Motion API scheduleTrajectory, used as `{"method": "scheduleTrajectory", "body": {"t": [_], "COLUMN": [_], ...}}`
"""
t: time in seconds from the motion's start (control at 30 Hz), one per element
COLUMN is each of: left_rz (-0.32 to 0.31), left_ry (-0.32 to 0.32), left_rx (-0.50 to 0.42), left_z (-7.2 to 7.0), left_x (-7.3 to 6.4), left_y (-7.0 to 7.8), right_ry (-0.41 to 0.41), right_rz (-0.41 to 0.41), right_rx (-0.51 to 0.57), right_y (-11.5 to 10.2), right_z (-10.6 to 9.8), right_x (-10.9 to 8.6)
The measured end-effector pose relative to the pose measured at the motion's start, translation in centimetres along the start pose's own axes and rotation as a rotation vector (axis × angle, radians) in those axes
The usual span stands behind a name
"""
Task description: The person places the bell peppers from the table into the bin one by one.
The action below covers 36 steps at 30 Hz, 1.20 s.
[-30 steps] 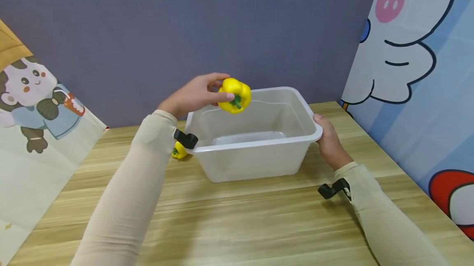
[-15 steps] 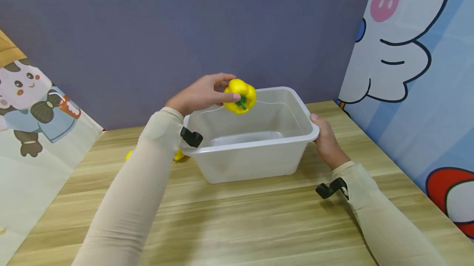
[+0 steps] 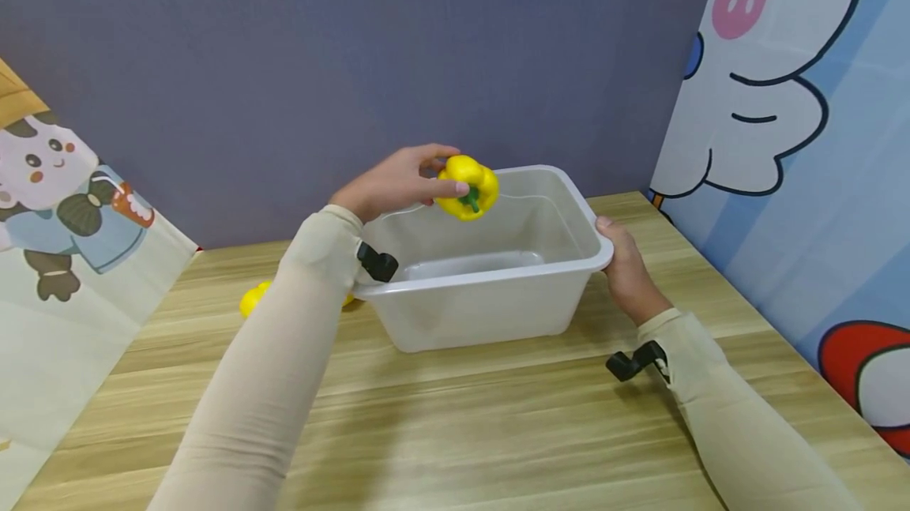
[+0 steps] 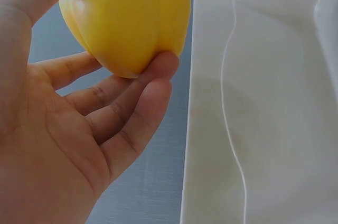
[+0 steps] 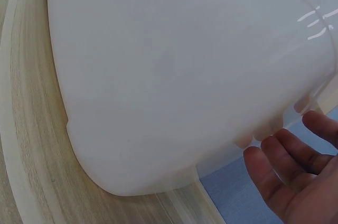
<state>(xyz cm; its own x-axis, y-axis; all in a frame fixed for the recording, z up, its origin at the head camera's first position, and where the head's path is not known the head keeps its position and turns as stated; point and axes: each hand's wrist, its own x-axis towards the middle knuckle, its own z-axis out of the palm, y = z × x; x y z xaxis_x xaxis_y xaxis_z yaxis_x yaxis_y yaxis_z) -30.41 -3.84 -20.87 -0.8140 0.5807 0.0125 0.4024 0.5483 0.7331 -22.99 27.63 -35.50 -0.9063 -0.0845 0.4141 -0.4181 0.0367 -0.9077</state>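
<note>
Thumb and fingers of my left hand (image 3: 398,179) hold a yellow bell pepper (image 3: 485,183) with a green stem, raised above the rim of a white plastic bin (image 3: 476,309). Close up in the left wrist view, the pepper (image 4: 132,18) rests on the fingertips beside the bin's inner wall (image 4: 280,102). At the bin's right end my right hand (image 3: 629,270) grips the rim, thumb on top. The right wrist view has its fingers (image 5: 288,163) curled against the outer wall. Inside the bin, the visible floor is bare.
On the wooden table (image 3: 498,424), a yellow object (image 3: 254,298) and another yellow piece (image 3: 347,300) show partly, behind the left sleeve (image 3: 277,369). A dark grey panel (image 3: 355,45) stands behind the bin, and a cartoon-printed wall (image 3: 782,140) is on the right.
My left hand, with the bell pepper, has shifted slightly right over the bin. The yellow object left of the sleeve has come into view. My right hand keeps its grip.
</note>
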Motion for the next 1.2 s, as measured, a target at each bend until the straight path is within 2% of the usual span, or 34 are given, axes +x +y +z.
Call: {"method": "scheduleTrajectory", "body": {"t": [0.53, 0.7, 1.03, 1.2], "left_rz": [-0.002, -0.006, -0.057, -0.067], "left_ry": [-0.029, -0.039, -0.082, -0.101], "left_rx": [-0.027, -0.016, -0.007, -0.002], "left_z": [0.8, 1.0, 1.2, 1.4], "left_x": [0.4, 0.5, 0.8, -0.2], "left_y": [-0.4, -0.2, -0.2, 1.1], "right_ry": [0.028, 0.009, -0.001, 0.012], "right_rz": [0.006, -0.007, 0.004, 0.023], "right_rx": [0.04, 0.021, -0.002, 0.006], "right_y": [0.1, 0.1, 0.1, 0.2], "right_z": [0.1, -0.1, -0.1, 0.0], "right_x": [0.0, 0.1, 0.2, 0.1]}}
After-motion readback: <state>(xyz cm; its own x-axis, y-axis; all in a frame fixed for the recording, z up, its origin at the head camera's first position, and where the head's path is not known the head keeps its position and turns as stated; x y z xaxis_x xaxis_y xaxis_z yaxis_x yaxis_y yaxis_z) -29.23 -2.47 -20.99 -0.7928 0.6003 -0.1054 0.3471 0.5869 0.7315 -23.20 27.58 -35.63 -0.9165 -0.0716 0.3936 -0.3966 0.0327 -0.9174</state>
